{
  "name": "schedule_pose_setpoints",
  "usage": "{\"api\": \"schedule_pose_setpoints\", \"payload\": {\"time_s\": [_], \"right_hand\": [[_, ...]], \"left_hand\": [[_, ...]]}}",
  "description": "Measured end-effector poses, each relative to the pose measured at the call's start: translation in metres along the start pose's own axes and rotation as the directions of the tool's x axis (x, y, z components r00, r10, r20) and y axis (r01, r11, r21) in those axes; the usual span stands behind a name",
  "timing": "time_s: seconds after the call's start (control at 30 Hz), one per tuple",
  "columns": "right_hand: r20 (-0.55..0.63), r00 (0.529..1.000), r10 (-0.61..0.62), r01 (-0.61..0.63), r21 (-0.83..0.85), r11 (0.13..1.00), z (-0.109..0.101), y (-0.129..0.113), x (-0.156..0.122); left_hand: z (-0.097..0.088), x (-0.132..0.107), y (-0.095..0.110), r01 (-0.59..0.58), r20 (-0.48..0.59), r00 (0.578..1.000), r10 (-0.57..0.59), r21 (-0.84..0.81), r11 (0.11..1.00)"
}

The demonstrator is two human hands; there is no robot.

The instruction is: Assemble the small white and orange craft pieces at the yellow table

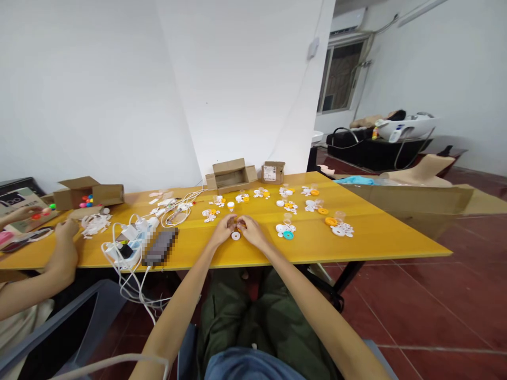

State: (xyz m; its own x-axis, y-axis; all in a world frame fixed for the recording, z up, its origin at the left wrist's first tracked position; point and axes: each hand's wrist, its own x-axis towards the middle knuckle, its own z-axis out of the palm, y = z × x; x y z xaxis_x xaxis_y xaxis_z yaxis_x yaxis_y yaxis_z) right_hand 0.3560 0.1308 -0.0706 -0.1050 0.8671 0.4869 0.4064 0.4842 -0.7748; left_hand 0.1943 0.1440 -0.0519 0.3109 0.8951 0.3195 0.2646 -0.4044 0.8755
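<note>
My left hand [224,228] and my right hand [251,230] meet over the yellow table [380,232], fingers curled toward each other around a small part that is too small to name. A white ring-shaped disc [235,235] lies on the table just below and between the hands. Small white, orange and teal plastic pieces [285,230] lie in little groups to the right and beyond the hands.
Open cardboard boxes [231,174] stand at the table's far edge, another [87,192] holds coloured balls at left. A power strip with white cables [124,248] and a dark phone [160,247] lie left of me. Another person's hand [65,232] rests at far left.
</note>
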Motion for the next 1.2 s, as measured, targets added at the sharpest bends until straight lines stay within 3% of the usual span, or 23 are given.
{"api": "schedule_pose_setpoints", "payload": {"time_s": [0.17,0.33,0.67,0.83,1.2], "right_hand": [[0.016,1.000,-0.006,0.005,0.036,0.999,-0.007,0.007,0.001],[0.001,1.000,-0.021,0.021,0.036,0.999,-0.007,0.006,0.000],[-0.157,0.984,0.081,-0.069,0.083,0.994,-0.015,0.008,-0.005],[-0.108,0.988,0.113,-0.108,0.046,0.993,-0.012,0.006,-0.006],[-0.027,0.997,0.077,-0.078,-0.072,0.994,-0.013,-0.001,-0.011]], "left_hand": [[-0.003,0.001,-0.001,-0.001,0.025,1.000,0.000,0.032,0.999],[-0.005,-0.001,0.004,0.021,0.018,1.000,-0.021,-0.048,0.999],[-0.004,-0.006,0.019,0.074,-0.079,0.993,-0.089,-0.166,0.983],[-0.003,-0.011,0.025,0.055,-0.159,0.984,-0.075,-0.125,0.991],[-0.002,-0.010,0.027,0.053,-0.134,0.989,-0.059,-0.050,0.997]]}}
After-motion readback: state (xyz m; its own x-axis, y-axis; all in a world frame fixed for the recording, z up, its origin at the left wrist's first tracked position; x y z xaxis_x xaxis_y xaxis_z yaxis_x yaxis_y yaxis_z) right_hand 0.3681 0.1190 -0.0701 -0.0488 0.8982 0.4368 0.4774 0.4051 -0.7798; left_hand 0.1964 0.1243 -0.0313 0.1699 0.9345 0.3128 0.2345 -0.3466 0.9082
